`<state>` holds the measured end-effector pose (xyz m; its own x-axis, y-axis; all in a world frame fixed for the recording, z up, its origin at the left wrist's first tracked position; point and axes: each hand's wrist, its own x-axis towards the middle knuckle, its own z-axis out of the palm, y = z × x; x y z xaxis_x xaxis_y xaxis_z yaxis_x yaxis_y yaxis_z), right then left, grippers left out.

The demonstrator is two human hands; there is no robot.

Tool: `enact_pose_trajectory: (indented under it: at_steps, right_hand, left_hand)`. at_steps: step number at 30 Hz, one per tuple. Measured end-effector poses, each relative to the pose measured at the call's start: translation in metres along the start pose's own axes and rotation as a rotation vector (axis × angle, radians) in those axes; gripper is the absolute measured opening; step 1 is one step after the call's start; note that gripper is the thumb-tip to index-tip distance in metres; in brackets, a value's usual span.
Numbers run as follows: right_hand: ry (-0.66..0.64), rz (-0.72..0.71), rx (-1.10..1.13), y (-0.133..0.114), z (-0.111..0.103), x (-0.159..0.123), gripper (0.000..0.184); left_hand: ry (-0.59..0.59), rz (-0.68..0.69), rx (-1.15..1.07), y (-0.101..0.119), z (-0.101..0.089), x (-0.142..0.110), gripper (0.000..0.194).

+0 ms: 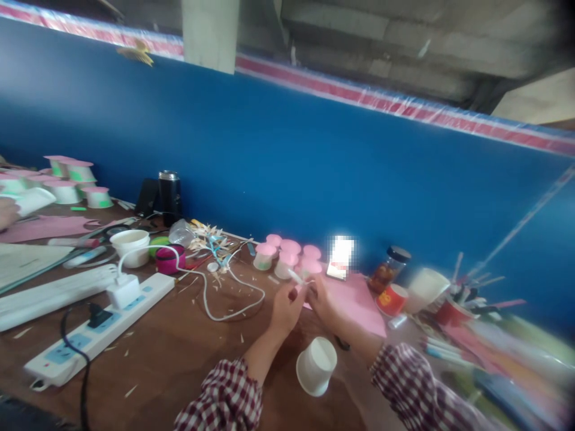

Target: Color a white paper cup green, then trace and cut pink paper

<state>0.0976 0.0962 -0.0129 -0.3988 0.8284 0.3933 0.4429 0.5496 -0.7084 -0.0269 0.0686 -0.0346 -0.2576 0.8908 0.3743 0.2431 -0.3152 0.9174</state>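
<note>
Two hands, ours: left hand [286, 310] and right hand [324, 305], meeting beside the pink sheet [362, 302], fingers curled nearly closed, tips together on one piece [295, 277]. Piece: white, slim, held up between the fingertips; blur hides its exact form. We judge it light, fairly stiff, best pinched near the middle; whether slippery, we cannot tell. One cup [317, 366], white, on the table [179, 341] on our side of the hands, untouched: likely thin-walled, light, easily dented; we would take it loosely round its sides. Several pink-topped cups [287, 247] beyond the hands, probably just as easily crushed.
</note>
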Motion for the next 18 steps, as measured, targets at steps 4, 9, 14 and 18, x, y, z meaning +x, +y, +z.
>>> enact_pose_trajectory:
  at_steps: [4, 9, 14, 18]
  right_hand:
    - [-0.041, 0.019, -0.058, -0.005, -0.006, -0.003, 0.013]
    - [-0.158, -0.025, -0.193, -0.007, -0.033, 0.006, 0.034]
    - [0.045, -0.007, -0.321, 0.012, -0.046, 0.035, 0.028]
    - [0.171, 0.029, -0.384, 0.028, -0.042, 0.056, 0.021]
  left_hand:
    - [-0.047, -0.004, -0.024, -0.004, 0.001, 0.0, 0.035]
    - [0.078, -0.051, 0.051, -0.008, 0.003, -0.003, 0.037]
    - [0.106, -0.053, 0.101, -0.005, 0.005, -0.007, 0.041]
    - [0.151, -0.069, 0.119, -0.008, 0.005, -0.006, 0.039]
